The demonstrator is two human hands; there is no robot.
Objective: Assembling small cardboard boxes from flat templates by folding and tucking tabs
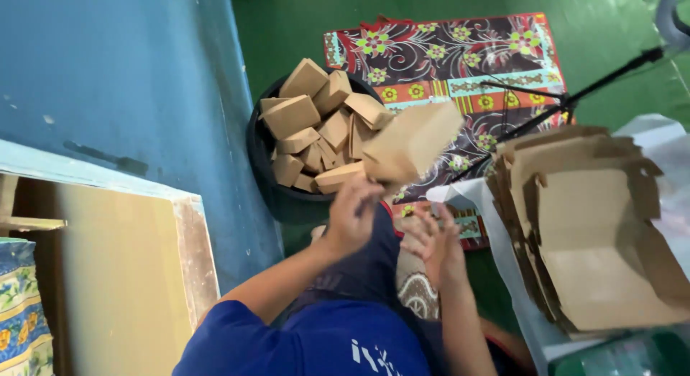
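Observation:
My left hand (351, 214) is raised with its fingers curled at the lower corner of a folded brown cardboard box (413, 140), which is blurred and tilted in the air. The box hangs just right of a black round tub (257, 157) heaped with several similar folded boxes (316, 124). My right hand (435, 248) is below it, fingers spread and holding nothing. To the right of that hand lies a stack of flat, unfolded cardboard box blanks (596, 232), the top one lying open.
A floral patterned mat (460, 53) covers the green floor behind the tub. A black tripod (575, 96) stands over the mat. A blue wall (129, 74) and a wooden board (122, 275) are on the left. White plastic sheeting (503, 268) lies under the blanks.

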